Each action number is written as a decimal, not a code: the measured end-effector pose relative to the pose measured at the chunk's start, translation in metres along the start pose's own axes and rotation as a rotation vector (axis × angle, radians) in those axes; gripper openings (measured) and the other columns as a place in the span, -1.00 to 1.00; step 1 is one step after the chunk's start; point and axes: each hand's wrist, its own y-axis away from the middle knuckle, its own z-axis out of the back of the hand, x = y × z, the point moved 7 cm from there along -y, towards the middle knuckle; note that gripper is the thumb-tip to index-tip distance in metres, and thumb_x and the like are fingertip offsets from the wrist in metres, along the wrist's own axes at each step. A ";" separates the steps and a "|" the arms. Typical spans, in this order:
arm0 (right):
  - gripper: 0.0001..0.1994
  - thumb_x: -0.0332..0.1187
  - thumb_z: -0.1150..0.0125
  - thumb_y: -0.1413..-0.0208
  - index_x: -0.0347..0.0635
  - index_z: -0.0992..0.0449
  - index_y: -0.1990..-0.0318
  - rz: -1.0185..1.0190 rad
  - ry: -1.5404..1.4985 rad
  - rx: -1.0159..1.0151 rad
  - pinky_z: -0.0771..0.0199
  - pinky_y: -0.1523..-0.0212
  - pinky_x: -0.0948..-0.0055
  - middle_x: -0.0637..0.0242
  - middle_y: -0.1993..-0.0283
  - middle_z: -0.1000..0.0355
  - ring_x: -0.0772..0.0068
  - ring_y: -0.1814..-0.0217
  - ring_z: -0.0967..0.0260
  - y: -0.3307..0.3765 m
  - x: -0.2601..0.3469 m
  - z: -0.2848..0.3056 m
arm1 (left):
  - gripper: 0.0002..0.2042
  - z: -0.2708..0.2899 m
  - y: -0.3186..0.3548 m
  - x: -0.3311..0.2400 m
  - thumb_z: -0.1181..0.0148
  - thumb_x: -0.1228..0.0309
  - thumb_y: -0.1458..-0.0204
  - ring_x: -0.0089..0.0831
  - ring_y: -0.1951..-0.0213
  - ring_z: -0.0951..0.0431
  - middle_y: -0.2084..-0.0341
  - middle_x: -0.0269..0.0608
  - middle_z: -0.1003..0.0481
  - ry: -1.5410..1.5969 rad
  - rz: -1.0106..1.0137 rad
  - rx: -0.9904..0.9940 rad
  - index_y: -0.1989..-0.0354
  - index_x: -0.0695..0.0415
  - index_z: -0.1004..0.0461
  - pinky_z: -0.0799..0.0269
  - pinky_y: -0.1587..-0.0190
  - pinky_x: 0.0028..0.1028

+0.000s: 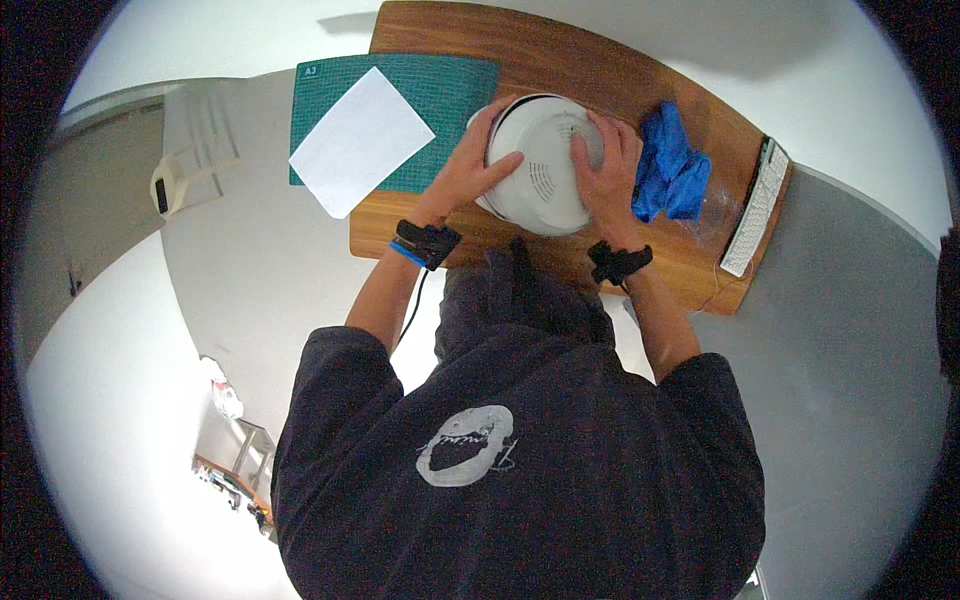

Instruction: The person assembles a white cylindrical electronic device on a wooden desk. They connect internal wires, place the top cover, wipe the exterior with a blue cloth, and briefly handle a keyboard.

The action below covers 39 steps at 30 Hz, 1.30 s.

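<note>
The white round appliance (548,200) is between the two hands, over the wooden table (450,28). The left hand (474,168) is partly open, gripping its left side, the thumb spread on top. The right hand (612,172) curls its fingers, holding the right side. Left of the left hand, a white sheet (362,145) lies on a green mat (455,80). Just beside the right hand is crumpled blue material (668,170); farther right, a white keyboard (757,208). Beyond the table is grey floor (850,330).

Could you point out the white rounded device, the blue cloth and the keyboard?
White rounded device (548,166): head view, middle of its upward face.
Blue cloth (668,168): head view, its crumpled middle.
Keyboard (757,208): head view, middle of its keys.
</note>
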 end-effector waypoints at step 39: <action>-0.28 -0.13 -0.34 -0.24 -0.08 -0.18 -0.47 -0.187 -0.736 0.425 0.11 -0.60 0.08 0.04 -0.57 -0.03 0.02 -0.64 0.10 0.049 -0.040 0.003 | -0.33 0.026 0.022 0.034 0.31 -0.09 -0.44 -0.13 -0.39 -0.31 -0.43 -0.03 -0.23 0.371 0.522 -0.119 -0.53 0.12 -0.03 -0.26 -0.42 -0.11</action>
